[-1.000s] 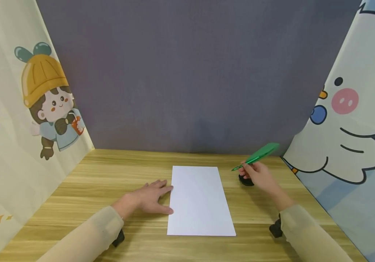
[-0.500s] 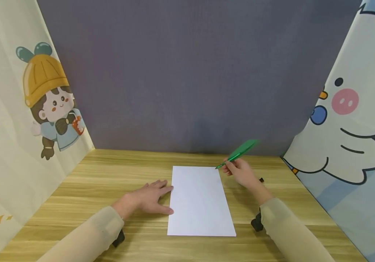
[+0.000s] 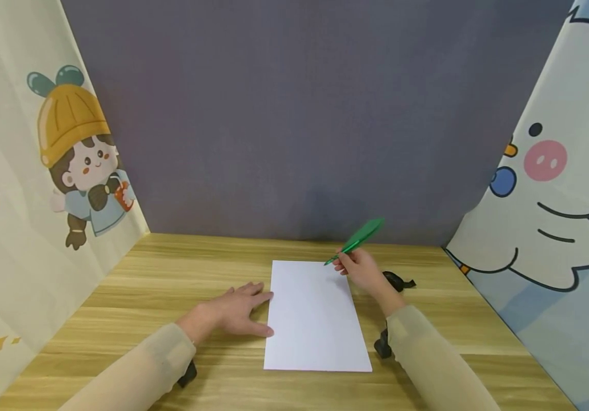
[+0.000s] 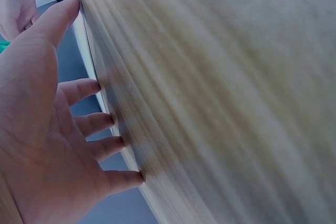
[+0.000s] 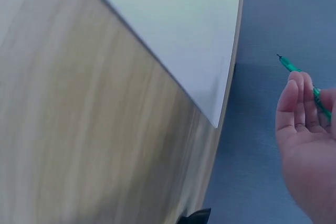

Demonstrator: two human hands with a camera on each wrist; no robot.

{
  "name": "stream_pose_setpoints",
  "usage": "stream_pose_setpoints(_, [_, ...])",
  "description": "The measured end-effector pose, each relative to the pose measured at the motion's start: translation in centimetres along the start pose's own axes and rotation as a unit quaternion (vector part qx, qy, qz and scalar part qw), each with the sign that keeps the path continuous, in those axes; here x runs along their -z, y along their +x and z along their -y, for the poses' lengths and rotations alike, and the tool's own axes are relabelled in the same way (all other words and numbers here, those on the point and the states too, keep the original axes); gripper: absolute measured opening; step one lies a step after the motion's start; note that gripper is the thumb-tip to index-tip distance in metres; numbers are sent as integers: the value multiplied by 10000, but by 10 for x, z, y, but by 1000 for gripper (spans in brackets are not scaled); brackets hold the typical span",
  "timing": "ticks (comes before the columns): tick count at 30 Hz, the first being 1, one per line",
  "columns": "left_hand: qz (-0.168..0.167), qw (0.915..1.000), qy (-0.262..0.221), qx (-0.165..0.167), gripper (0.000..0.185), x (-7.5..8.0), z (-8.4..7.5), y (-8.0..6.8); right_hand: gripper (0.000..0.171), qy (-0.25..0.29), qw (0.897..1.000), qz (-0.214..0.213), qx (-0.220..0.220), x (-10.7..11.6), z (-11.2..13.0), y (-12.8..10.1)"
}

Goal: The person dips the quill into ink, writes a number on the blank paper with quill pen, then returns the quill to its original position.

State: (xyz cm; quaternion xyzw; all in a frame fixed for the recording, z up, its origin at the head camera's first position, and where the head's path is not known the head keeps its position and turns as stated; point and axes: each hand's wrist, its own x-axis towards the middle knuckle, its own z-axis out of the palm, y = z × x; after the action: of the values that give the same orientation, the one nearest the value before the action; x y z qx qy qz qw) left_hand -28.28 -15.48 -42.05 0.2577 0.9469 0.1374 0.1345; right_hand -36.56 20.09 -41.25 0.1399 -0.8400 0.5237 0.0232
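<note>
A white sheet of paper [image 3: 315,319] lies on the wooden table in front of the person. The left hand [image 3: 237,311] rests with spread fingers at the paper's left edge; the left wrist view shows its fingertips [image 4: 132,178] on the tabletop. In the right hand [image 3: 361,271] a green feather pen [image 3: 358,237] is pinched, its plume pointing up and to the right. The hand is over the paper's upper right corner. In the right wrist view the pen's tip [image 5: 283,60] shows clear of the curled fingers, apart from the paper.
A black object [image 3: 394,281], perhaps a pen stand, sits on the table [image 3: 171,268] right of the paper, partly behind the right forearm. A dark grey panel [image 3: 294,125] stands at the back. Cartoon-printed cloths [image 3: 11,171] hang at both sides.
The right hand has moved left with the feather pen, from above the black object to the paper's upper right corner. The left hand has stayed in place.
</note>
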Motion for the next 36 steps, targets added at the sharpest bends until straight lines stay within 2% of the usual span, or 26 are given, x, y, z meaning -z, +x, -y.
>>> stream_pose_setpoints(13, [-1,10000,52,-4,98,0,0,1,31,-78,9998,-31,-173,-13,-4,11])
stream_pose_setpoints(23, [-2,10000,43,9,98,-2,2,4,35,-143,9997,-41,-202,-15,-8,17])
stream_pose_setpoints(36, [-31,10000,67,-48,99,-2,4,4,33,11,9997,-50,-243,-21,-14,22])
